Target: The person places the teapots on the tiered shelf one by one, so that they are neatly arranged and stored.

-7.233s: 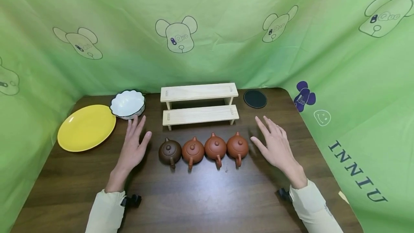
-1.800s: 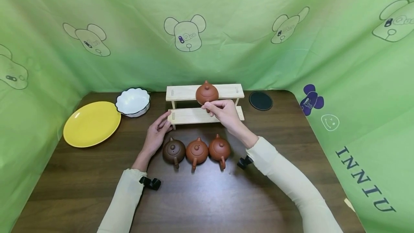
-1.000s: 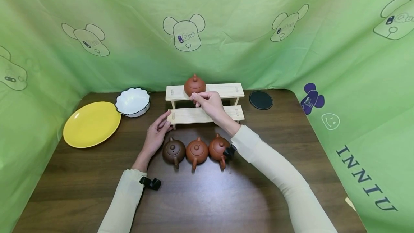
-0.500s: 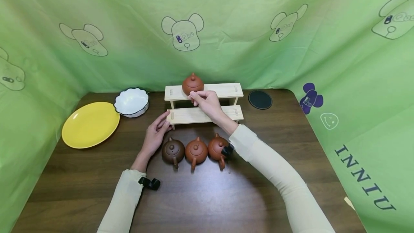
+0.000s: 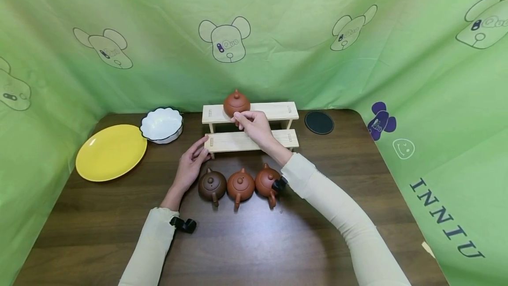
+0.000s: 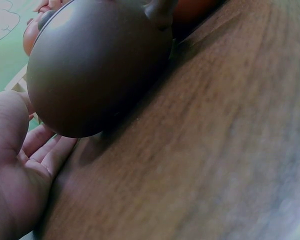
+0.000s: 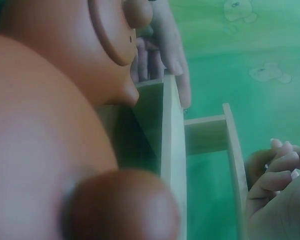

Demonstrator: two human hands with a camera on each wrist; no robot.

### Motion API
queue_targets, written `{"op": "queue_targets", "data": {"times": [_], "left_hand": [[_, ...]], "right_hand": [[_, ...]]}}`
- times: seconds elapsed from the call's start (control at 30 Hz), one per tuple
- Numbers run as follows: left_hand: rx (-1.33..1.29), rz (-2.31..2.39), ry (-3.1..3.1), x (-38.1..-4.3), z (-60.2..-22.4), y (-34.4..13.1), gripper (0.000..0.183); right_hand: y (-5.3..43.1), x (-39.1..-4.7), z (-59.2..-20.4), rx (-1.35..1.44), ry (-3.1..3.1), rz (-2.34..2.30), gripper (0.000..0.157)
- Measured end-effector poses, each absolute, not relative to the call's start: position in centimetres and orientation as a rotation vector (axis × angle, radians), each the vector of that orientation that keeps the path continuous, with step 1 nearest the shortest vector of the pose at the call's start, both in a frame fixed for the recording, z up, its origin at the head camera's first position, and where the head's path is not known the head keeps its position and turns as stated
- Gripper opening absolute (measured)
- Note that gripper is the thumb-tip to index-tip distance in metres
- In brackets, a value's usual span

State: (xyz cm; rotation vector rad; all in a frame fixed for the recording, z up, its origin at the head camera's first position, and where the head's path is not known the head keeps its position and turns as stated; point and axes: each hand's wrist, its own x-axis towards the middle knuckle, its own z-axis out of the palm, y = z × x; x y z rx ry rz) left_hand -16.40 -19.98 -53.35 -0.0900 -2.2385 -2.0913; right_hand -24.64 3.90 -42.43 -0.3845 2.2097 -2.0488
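My right hand point(image 5: 255, 128) pinches the handle of a reddish-brown clay teapot point(image 5: 236, 104), which sits upright over the left half of the upper step of a two-step wooden stand point(image 5: 274, 138). Its spout points to the back. At the left end of the lower step, my left hand point(image 5: 189, 169) grips the board, with fingers above and below it in the right wrist view. In front of the stand, a dark brown teapot point(image 5: 212, 185) and two reddish ones point(image 5: 240, 185) point(image 5: 267, 179) form a row, handles toward me. The dark pot's body point(image 6: 99, 65) fills much of the left wrist view.
A yellow oval plate point(image 5: 111, 153) lies at the left, beside a white scalloped bowl point(image 5: 162, 125). A round black coaster point(image 5: 319, 122) is at the back right. Green printed cloth point(image 5: 158, 69) hangs around the table point(image 5: 246, 250).
From the row's right end, one reddish teapot has moved up to the upper step in my right hand, then leftward. My left hand has moved to the stand. The last half second is nearly still.
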Motion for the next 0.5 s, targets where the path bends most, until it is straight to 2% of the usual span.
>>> {"op": "queue_targets", "data": {"times": [0.5], "left_hand": [[-0.093, -2.109, -2.242, -16.26, -53.03, -19.90, 0.048]], "right_hand": [[4.65, -24.50, -42.38, -0.367, 2.101, -2.040, 0.029]]}}
